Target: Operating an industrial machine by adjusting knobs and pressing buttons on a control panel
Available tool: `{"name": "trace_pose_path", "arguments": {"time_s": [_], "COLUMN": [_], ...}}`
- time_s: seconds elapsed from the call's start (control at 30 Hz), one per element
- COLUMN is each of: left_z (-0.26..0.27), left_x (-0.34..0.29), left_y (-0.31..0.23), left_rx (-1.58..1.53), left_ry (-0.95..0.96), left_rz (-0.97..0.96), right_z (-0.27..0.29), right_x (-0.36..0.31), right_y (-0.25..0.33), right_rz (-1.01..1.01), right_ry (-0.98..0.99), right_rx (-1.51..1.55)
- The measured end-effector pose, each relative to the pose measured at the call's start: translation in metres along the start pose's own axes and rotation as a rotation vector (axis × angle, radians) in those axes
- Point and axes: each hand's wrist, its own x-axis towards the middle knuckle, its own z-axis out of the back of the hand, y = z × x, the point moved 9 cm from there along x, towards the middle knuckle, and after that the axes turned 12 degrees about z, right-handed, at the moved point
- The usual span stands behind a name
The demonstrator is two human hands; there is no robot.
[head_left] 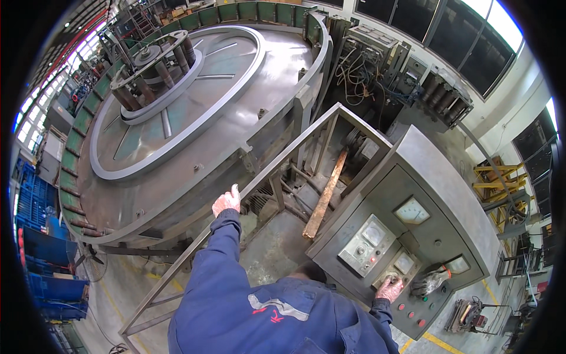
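Observation:
My left hand (226, 202) grips the grey metal railing (296, 148) beside a large round machine table, thumb sticking up along the rail. Its fingers are partly hidden. At the grey control cabinet (372, 199), my right hand (390, 287) has its fingers closed round a knob (392, 277) on the lower control box (404, 262). A grey work glove (429, 282) with an orange cuff edge lies against the panel just right of that hand. Another control box (367, 243) with a lit red lamp sits higher on the panel, below a dial gauge (411, 210).
The round steel machine table (230, 138) carries concentric rings and a post assembly (154, 68). A worn wooden board (326, 193) leans inside the railing. Cables (356, 76) hang at the back. Yellow stands (501, 186) are at right, blue racks (35, 197) at left.

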Motion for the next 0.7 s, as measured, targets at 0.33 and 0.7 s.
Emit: {"name": "trace_pose_path", "arguments": {"time_s": [0.33, 0.7], "left_z": [0.0061, 0.0038], "left_x": [-0.0022, -0.0003], "left_y": [-0.0024, 0.0014], "left_rx": [-0.01, -0.036], "left_ry": [0.02, 0.001], "left_rz": [0.0, -0.007], "right_z": [0.0007, -0.0009], "right_x": [-0.0013, 0.0008], "right_y": [0.0023, 0.0013], "right_rz": [0.001, 0.004], "right_ry": [0.012, 0.03], "right_rx": [0.01, 0.005]}}
